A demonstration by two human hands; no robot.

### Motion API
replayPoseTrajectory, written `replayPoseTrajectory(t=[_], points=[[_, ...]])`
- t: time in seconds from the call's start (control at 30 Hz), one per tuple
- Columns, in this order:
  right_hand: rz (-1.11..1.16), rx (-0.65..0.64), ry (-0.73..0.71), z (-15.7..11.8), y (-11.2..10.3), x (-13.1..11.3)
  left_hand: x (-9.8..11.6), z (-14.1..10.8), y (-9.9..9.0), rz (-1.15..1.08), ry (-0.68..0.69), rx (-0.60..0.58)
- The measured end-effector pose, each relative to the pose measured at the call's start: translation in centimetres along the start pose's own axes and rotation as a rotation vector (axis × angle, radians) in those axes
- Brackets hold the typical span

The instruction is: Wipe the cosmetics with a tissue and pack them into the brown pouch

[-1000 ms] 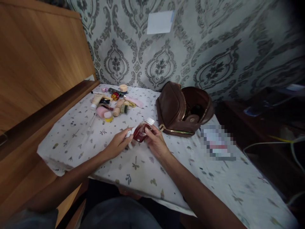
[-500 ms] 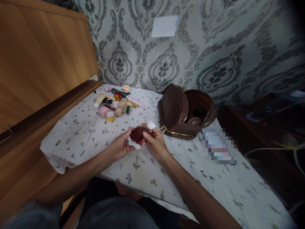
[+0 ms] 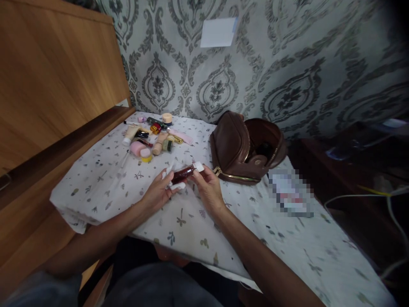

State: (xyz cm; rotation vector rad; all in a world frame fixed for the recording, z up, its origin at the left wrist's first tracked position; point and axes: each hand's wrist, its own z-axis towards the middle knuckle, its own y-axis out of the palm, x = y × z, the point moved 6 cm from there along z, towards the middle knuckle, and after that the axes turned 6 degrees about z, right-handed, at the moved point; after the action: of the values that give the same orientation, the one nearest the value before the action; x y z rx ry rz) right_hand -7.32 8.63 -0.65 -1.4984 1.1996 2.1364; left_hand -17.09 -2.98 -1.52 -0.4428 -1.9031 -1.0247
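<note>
At the near edge: the person's grey clothing (image 3: pixel 159 285), just below the cloth-covered desk (image 3: pixel 194 232).
Left hand (image 3: pixel 156 192): palm turned partly up, fingers curled round a crumpled white wad (image 3: pixel 178 186) — tissue or cloth, cannot tell which — that wraps the lower end of the bottle.
Right hand (image 3: pixel 210 189): fingers narrow, pinching the bottle near its white cap (image 3: pixel 198 166).
Dark red bottle (image 3: pixel 182 174): between the two hands over the desk, tilted, cap end to the right and slightly higher.
Blurred flat item (image 3: pixel 290 194): on the desk to the right, its face masked.
Brown bag (image 3: pixel 230 149): standing beyond the right hand, top unzipped and gaping, dark things inside too dim to name.
Cosmetics pile: far left on the desk — a pink rounded item (image 3: pixel 136 148), a tan bottle (image 3: pixel 157 147), a beige tube (image 3: pixel 130 134), a pink tube (image 3: pixel 181 136) and, farthest back, a peach-lidded jar (image 3: pixel 166 118).
Wooden panel (image 3: pixel 60 64): rising along the left side.
Patterned wall (image 3: pixel 217 87): behind everything, a white sheet (image 3: pixel 218 33) on it.
</note>
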Motion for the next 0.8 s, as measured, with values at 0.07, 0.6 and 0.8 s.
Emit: replayPoseTrajectory(t=[0.07, 0.6, 0.8], points=[[-0.010, -0.003, 0.005, 0.0, -0.1, 0.1, -0.1, 0.1, -0.2, 0.005, 0.018, 0.017], [-0.095, -0.071, 0.071, -0.2, 0.2, 0.6, 4.3, -0.6, 1.0, 0.961, 0.611, -0.099], [-0.087, -0.136, 0.073, -0.1, 0.4, 0.9, 5.7, -0.9, 2.4, 1.130, 0.678, -0.118]])
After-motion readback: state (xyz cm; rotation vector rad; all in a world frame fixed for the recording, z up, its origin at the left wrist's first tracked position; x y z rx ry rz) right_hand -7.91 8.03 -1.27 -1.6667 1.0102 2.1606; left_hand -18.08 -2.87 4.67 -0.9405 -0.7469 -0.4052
